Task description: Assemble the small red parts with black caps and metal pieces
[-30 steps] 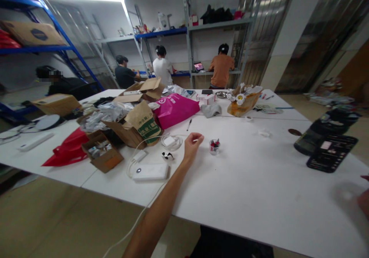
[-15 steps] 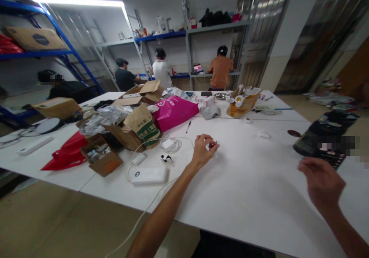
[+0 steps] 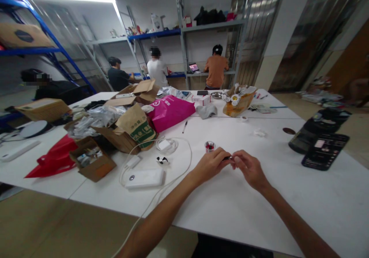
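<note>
My left hand (image 3: 212, 164) is closed on a small dark object (image 3: 227, 158), mostly hidden by the fingers. My right hand (image 3: 248, 167) meets it at the fingertips, pinched at the object's right end; what it grips there is too small to make out. Just beyond my left hand stands a small clear cup (image 3: 210, 146) with red and dark pieces in it. Both hands are above the white table (image 3: 259, 208).
A white power bank (image 3: 146, 178) and coiled white cable (image 3: 167, 146) lie left of my hands. Farther left are a small open box (image 3: 96, 166) and a pink bag (image 3: 173, 114). A phone (image 3: 325, 151) leans at the right. People sit at the back shelves.
My left hand has left the small cup and moved right and nearer. My right hand has come in from the right to meet it. The view has shifted slightly.
</note>
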A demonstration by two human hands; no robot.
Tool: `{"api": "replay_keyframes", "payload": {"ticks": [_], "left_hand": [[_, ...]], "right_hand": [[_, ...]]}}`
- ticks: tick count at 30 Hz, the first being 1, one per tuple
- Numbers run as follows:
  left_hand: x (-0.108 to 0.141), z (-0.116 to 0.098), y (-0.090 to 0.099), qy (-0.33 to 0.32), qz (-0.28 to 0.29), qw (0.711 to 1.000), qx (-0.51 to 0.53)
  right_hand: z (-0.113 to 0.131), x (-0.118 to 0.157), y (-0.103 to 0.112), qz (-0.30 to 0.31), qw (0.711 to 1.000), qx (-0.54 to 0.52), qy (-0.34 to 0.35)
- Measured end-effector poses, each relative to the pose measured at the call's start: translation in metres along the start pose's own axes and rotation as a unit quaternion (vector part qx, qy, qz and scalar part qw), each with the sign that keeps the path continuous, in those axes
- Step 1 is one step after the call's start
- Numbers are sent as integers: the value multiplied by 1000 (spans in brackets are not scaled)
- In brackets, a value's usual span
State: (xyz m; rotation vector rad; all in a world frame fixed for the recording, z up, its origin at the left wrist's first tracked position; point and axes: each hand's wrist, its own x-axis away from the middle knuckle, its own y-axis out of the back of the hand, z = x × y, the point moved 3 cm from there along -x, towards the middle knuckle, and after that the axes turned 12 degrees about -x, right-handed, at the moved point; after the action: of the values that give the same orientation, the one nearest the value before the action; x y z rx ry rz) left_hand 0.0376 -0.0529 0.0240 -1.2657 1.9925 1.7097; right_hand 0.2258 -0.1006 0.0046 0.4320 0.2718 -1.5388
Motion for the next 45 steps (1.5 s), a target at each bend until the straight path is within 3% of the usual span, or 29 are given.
{"api": "replay_keyframes", "payload": {"ticks": [5,10,18,29,39,45], "left_hand": [[17,14,-22,42,42,998,-5],[20,20,-23,37,80,996,-23],[19,25,-13,36,70,994,-75],[24,21,-22,33,72,993,-88],[20,19,-16,131,134,981,-52],[21,20,-18,87,78,992,-51]], "right_hand": [[-28,6,-11,36,996,-19,-84],[-46,9,-7,63,988,-31,-138],[-39,0,3,-1,990,-54,-128],[-29,-2,5,3,989,-53,-138],[-40,1,10,2,992,-64,-113],[-30,-3,12,-9,989,-64,-134]]}}
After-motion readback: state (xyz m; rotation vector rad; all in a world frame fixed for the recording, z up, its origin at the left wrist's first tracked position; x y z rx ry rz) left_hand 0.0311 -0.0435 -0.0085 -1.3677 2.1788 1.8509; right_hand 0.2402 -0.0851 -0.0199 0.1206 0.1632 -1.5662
